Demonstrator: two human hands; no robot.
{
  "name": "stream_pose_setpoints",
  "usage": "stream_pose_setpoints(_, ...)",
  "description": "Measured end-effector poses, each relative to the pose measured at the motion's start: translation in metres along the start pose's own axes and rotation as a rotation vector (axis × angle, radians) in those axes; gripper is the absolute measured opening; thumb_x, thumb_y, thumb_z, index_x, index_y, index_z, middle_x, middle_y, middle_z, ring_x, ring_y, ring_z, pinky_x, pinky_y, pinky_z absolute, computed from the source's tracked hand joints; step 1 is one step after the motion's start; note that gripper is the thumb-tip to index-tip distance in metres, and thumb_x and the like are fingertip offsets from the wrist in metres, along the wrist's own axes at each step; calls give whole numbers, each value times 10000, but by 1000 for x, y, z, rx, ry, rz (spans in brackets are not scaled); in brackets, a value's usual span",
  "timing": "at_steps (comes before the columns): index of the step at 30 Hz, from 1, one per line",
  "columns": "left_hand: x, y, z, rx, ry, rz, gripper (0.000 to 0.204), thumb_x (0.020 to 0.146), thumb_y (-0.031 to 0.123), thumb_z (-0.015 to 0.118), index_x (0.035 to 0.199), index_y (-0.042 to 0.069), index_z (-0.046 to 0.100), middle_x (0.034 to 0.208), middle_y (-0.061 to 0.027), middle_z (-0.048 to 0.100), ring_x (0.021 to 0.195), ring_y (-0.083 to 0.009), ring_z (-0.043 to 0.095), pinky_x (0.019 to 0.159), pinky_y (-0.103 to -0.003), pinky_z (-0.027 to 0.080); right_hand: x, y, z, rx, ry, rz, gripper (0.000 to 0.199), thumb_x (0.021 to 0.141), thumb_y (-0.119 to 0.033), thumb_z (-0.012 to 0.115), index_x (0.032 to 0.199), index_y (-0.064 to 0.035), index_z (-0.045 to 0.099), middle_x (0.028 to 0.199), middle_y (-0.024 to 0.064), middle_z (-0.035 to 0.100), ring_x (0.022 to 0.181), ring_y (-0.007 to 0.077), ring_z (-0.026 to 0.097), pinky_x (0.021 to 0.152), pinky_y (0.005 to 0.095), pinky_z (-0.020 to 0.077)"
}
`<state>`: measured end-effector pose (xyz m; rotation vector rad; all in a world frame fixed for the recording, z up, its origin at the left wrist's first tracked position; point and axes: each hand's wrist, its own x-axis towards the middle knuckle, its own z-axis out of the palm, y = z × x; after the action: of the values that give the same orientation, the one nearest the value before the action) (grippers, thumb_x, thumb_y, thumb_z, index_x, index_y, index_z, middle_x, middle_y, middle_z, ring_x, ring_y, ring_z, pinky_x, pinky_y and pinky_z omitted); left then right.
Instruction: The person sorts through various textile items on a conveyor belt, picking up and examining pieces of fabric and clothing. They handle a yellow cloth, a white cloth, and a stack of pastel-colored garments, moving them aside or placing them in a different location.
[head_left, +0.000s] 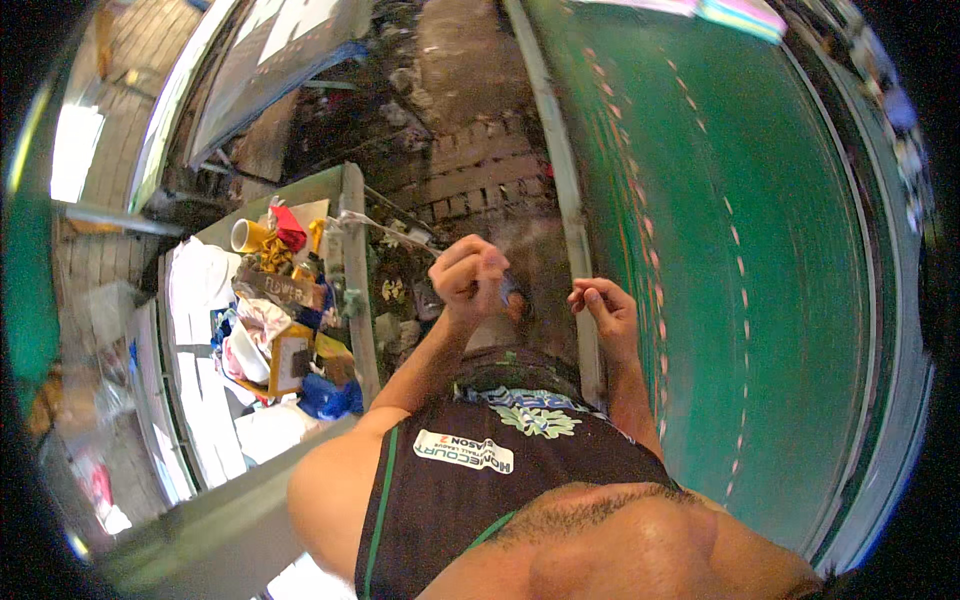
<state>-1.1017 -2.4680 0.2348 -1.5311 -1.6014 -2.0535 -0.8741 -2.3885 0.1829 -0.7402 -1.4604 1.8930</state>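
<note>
My left hand [468,274] is closed, its fingers curled in front of my body. A thin pale cord [392,233] runs from the post of the cluttered stand toward this hand; whether the fingers hold it I cannot tell. My right hand [608,306] is raised beside the edge of the long green table [790,300], thumb and fingers bent together. Anything between those fingers is too small to make out. Rows of pale pinkish marks run lengthwise along the green surface, close to my right hand.
At left, a stand [356,290] carries a yellow cup [248,236], a red item [288,228], a blue bundle [328,398] and crumpled cloths. A wooden rail [560,160] borders the green table. Ahead, the dim floor [470,70] has debris along its left side. Bright papers [740,16] lie at the table's far end.
</note>
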Motion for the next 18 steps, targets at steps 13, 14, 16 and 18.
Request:
stream_pose_setpoints(13,109,-190,-74,367,79,-248,293,892,16,625,599,12,613,633,-88,628,495,-172,573,457,-294,422,360,59,110,226,-429,51,355,1070,-308,599,1162,11,727,1044,94,719,949,177,670,876,319,528)
stream_pose_setpoints(14,122,-203,-74,381,28,-177,287,880,10,633,594,18,606,634,-82,625,490,-178,569,455,-295,424,380,61,111,225,-428,1,397,1074,-347,586,1154,14,729,1054,100,716,962,184,669,886,327,526)
stream_pose_setpoints(16,163,-236,-69,373,-96,-21,279,856,-2,648,585,29,592,636,-70,618,482,-190,562,452,-299,427,417,72,105,173,-364,-1,538,1083,-457,512,1137,31,731,1102,121,695,1010,199,655,909,351,515)
stream_pose_setpoints(18,199,-272,-55,314,-134,-13,265,818,-23,671,580,42,573,644,-60,607,478,-198,554,446,-312,430,457,78,101,202,-322,19,561,1088,-469,492,1136,37,730,1123,125,687,1026,204,648,914,356,511)
